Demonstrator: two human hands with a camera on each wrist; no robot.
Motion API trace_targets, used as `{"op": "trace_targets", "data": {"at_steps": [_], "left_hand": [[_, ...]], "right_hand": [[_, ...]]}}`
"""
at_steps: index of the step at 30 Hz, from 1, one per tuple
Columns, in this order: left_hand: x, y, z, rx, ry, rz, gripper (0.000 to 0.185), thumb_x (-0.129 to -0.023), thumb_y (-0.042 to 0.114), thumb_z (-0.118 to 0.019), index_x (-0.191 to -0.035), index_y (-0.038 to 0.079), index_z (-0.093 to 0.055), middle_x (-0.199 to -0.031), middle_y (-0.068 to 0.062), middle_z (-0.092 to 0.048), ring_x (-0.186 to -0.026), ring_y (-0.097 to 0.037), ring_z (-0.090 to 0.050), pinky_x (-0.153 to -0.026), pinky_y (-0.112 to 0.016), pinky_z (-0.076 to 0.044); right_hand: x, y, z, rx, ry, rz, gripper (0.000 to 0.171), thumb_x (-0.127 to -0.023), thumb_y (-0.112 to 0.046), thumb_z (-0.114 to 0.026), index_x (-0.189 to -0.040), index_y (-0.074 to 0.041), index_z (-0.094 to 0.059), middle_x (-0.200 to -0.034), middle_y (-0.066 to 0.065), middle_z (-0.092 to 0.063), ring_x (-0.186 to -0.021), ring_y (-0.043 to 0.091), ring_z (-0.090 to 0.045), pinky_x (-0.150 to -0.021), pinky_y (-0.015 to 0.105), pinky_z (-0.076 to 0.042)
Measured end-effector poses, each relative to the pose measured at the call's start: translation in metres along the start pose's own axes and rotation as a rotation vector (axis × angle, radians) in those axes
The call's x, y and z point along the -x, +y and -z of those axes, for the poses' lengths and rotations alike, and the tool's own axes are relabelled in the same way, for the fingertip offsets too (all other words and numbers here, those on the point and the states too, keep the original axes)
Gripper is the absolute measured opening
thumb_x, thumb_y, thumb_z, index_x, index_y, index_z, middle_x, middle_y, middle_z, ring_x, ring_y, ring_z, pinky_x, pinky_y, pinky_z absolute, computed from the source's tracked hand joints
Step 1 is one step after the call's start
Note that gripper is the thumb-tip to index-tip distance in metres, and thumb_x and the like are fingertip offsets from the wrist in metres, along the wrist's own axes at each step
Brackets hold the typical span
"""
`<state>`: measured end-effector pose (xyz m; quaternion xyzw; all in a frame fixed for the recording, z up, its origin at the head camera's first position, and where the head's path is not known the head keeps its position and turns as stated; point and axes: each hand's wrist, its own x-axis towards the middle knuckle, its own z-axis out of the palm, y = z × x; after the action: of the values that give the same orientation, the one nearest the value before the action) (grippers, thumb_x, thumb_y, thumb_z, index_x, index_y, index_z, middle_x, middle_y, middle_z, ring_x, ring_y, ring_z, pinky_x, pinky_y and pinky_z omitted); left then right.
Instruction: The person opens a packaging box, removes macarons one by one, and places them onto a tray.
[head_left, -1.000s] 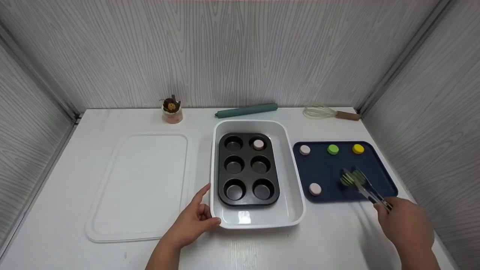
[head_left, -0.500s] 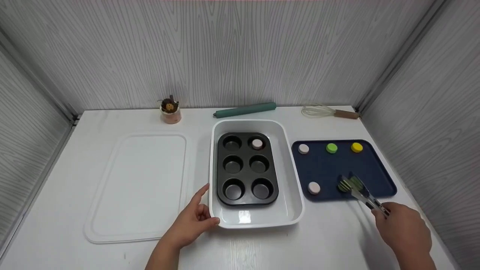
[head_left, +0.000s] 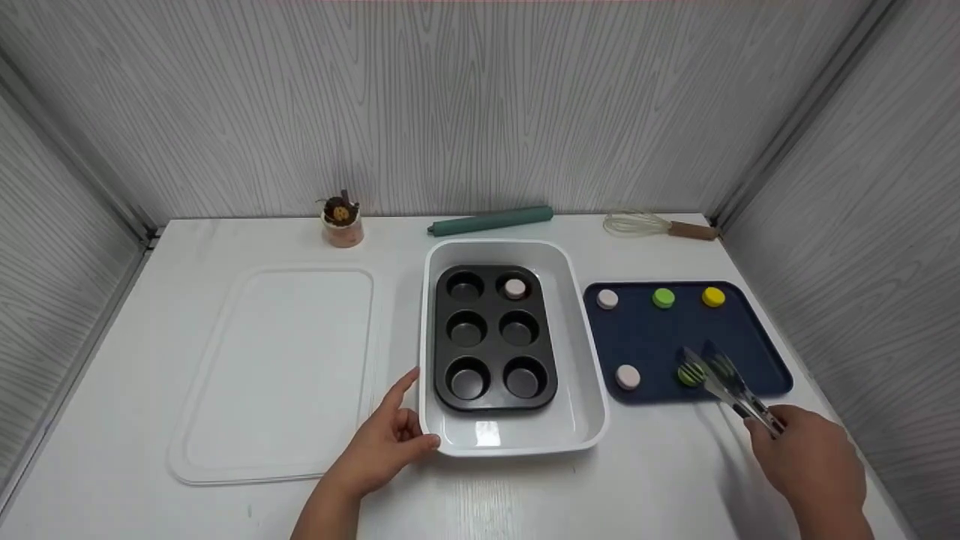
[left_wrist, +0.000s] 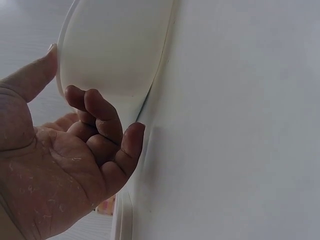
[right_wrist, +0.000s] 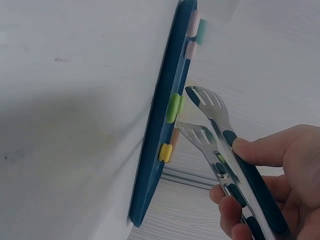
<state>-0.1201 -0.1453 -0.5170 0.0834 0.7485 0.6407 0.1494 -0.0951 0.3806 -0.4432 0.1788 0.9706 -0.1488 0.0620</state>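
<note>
In the head view my left hand [head_left: 382,446] touches the near left corner of a white tub [head_left: 517,442], index finger along its side and thumb at its rim. Inside the tub lies a dark muffin tin [head_left: 495,346], with a pale pink macaron [head_left: 515,288] in its far right cup. My right hand [head_left: 814,457] grips metal tongs [head_left: 724,390] with fork-like tips. These tips stand apart, close by a green macaron [head_left: 689,374] on a navy tray [head_left: 652,345]. In the right wrist view the tongs [right_wrist: 240,175] hold nothing between their tips.
More macarons sit on the tray: pink [head_left: 607,299], green [head_left: 663,298], yellow [head_left: 713,297] and another pink [head_left: 628,376]. A white lid [head_left: 281,375] lies left of the tub. Along the back are a potted ornament [head_left: 343,221], a green rolling pin [head_left: 491,220] and a whisk [head_left: 660,225].
My right hand and the tongs have shifted slightly left and nearer. Their tips dipped, then rose a little, and the near green macaron shows more plainly. My left hand stays at the tub.
</note>
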Motion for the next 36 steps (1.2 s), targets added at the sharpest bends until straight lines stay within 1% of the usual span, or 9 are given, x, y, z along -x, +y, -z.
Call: {"op": "trace_targets", "data": {"at_steps": [4, 8, 15, 18, 21, 24, 29, 33, 36], "left_hand": [[0.001, 0.000, -0.001, -0.003, 0.008, 0.008, 0.103, -0.090, 0.006, -0.083, -0.169, 0.006, -0.016, -0.080, -0.005, -0.064, -0.069, -0.014, -0.055, -0.066, -0.025, -0.049], [0.001, 0.000, -0.001, 0.005, 0.013, 0.019, 0.103, -0.089, 0.005, -0.083, -0.169, 0.006, -0.017, -0.080, -0.005, -0.064, -0.070, -0.015, -0.056, -0.066, -0.025, -0.049], [-0.001, -0.003, -0.003, 0.004, -0.003, -0.004, 0.101, -0.091, 0.004, -0.082, -0.169, 0.004, -0.017, -0.079, -0.005, -0.062, -0.069, -0.013, -0.054, -0.066, -0.024, -0.048], [-0.001, -0.003, -0.004, 0.000, -0.005, -0.008, 0.101, -0.091, 0.005, -0.082, -0.169, 0.005, -0.017, -0.079, -0.004, -0.061, -0.069, -0.013, -0.054, -0.066, -0.024, -0.048], [-0.001, -0.003, -0.003, -0.010, -0.008, -0.011, 0.101, -0.091, 0.005, -0.082, -0.169, 0.005, -0.017, -0.079, -0.004, -0.062, -0.069, -0.013, -0.055, -0.066, -0.024, -0.048], [0.000, -0.002, -0.003, -0.013, -0.005, -0.009, 0.101, -0.091, 0.006, -0.082, -0.169, 0.006, -0.018, -0.079, -0.004, -0.062, -0.069, -0.013, -0.055, -0.067, -0.025, -0.049], [0.001, -0.001, -0.002, -0.012, 0.003, -0.005, 0.101, -0.091, 0.006, -0.082, -0.169, 0.007, -0.018, -0.080, -0.004, -0.062, -0.070, -0.013, -0.054, -0.067, -0.024, -0.048], [0.002, 0.000, -0.001, -0.011, 0.000, 0.001, 0.102, -0.091, 0.006, -0.082, -0.169, 0.007, -0.016, -0.081, -0.004, -0.063, -0.071, -0.013, -0.054, -0.067, -0.024, -0.048], [0.002, 0.000, 0.000, -0.010, -0.001, -0.004, 0.102, -0.091, 0.006, -0.082, -0.169, 0.007, -0.016, -0.082, -0.004, -0.064, -0.071, -0.014, -0.055, -0.068, -0.024, -0.048]], "right_hand": [[-0.001, -0.005, 0.002, 0.014, 0.069, 0.024, 0.044, -0.099, -0.029, -0.070, -0.122, 0.010, -0.070, -0.095, 0.020, -0.074, -0.074, 0.031, -0.068, -0.061, 0.050, -0.053], [-0.001, -0.012, 0.001, 0.013, 0.112, 0.043, 0.043, -0.099, -0.027, -0.071, -0.120, 0.009, -0.071, -0.093, 0.020, -0.073, -0.076, 0.034, -0.068, -0.062, 0.052, -0.054], [-0.005, -0.027, 0.002, -0.014, 0.139, 0.109, 0.042, -0.099, -0.027, -0.071, -0.123, 0.008, -0.070, -0.100, 0.024, -0.073, -0.084, 0.043, -0.070, -0.061, 0.054, -0.055], [-0.007, -0.037, 0.003, -0.015, 0.185, 0.152, 0.041, -0.099, -0.025, -0.072, -0.121, 0.009, -0.071, -0.101, 0.026, -0.073, -0.084, 0.045, -0.070, -0.061, 0.055, -0.055], [-0.009, -0.051, 0.002, -0.008, 0.246, 0.210, 0.041, -0.098, -0.024, -0.073, -0.122, 0.009, -0.071, -0.104, 0.029, -0.071, -0.086, 0.048, -0.070, -0.063, 0.057, -0.055], [-0.011, -0.069, -0.001, -0.004, 0.281, 0.264, 0.042, -0.098, -0.023, -0.073, -0.124, 0.010, -0.070, -0.109, 0.032, -0.069, -0.090, 0.050, -0.069, -0.067, 0.060, -0.056], [-0.016, -0.107, -0.006, -0.021, 0.327, 0.364, 0.039, -0.099, -0.021, -0.073, -0.123, 0.009, -0.071, -0.104, 0.028, -0.069, -0.086, 0.047, -0.069, -0.070, 0.063, -0.055], [-0.019, -0.134, -0.017, -0.001, 0.317, 0.430, 0.037, -0.099, -0.019, -0.072, -0.123, 0.009, -0.070, -0.104, 0.027, -0.068, -0.083, 0.048, -0.069, -0.071, 0.065, -0.054], [-0.021, -0.149, -0.026, 0.025, 0.289, 0.452, 0.037, -0.099, -0.018, -0.071, -0.124, 0.008, -0.070, -0.106, 0.026, -0.068, -0.082, 0.046, -0.069, -0.071, 0.063, -0.055]]}}
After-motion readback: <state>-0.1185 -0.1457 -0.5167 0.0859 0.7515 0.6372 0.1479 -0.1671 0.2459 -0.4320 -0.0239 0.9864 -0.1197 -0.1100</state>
